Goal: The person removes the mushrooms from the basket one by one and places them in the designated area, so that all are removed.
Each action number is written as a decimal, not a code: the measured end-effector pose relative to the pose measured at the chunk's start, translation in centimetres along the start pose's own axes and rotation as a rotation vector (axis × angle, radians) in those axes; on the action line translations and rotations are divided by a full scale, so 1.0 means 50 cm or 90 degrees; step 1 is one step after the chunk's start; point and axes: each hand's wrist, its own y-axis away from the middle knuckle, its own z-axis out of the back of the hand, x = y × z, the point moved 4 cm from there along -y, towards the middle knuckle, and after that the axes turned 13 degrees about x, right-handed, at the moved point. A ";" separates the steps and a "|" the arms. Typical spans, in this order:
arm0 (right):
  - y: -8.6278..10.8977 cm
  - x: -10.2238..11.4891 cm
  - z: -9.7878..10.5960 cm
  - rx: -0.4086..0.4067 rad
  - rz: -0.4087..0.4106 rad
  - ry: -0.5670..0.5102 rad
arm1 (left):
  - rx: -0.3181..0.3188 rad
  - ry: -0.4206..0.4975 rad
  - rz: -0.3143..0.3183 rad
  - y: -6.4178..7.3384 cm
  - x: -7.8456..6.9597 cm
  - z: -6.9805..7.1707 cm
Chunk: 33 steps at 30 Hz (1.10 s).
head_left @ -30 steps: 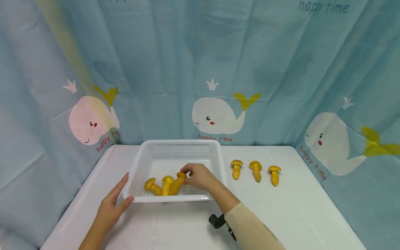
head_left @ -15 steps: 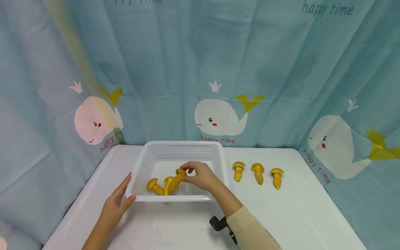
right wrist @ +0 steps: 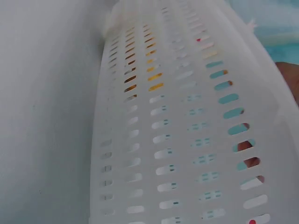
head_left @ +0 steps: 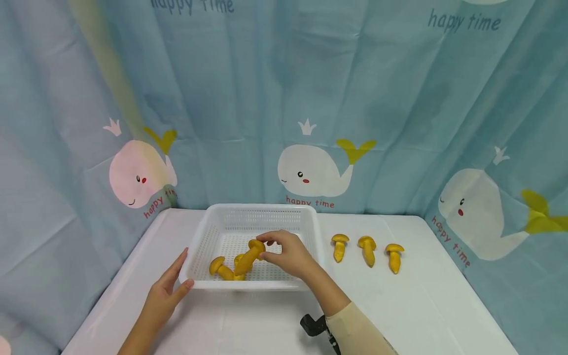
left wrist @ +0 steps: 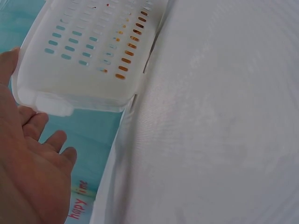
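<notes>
A white perforated plastic basket (head_left: 284, 285) stands on the table. Over its front part my right hand (head_left: 290, 255) pinches a yellow mushroom (head_left: 247, 259) near the cap, thumb and fingertips on it, stem pointing down to the left. Two more yellow mushrooms lie in the basket: one at the left (head_left: 221, 268), the other (head_left: 239, 277) partly hidden behind the held one. At the basket's front left corner, my left hand (head_left: 162, 297) touches the rim with its thumb, fingers fairly straight along the outer side. The right wrist view shows mainly the basket's slotted wall (right wrist: 187, 140).
Right of the basket, three yellow mushrooms lie in a row: a left one (head_left: 339, 247), a middle one (head_left: 368, 250) and a right one (head_left: 394, 257). A blue curtain (head_left: 248, 148) with whale prints hangs behind and beside the white table (head_left: 248, 325).
My right hand has lifted the mushroom slightly and shifted it left, clear of its earlier place against the basket's front. My left hand stays at the corner. The head view has moved a little.
</notes>
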 end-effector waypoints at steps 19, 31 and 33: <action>0.086 0.007 0.056 -0.053 -0.010 -0.022 | -0.003 0.008 -0.026 0.001 -0.004 0.003; 0.133 -0.012 0.103 -0.116 -0.015 -0.035 | -0.009 0.015 -0.018 0.003 -0.012 0.002; 0.145 -0.014 0.111 -0.125 -0.019 -0.042 | -0.009 0.012 -0.014 0.004 -0.007 0.001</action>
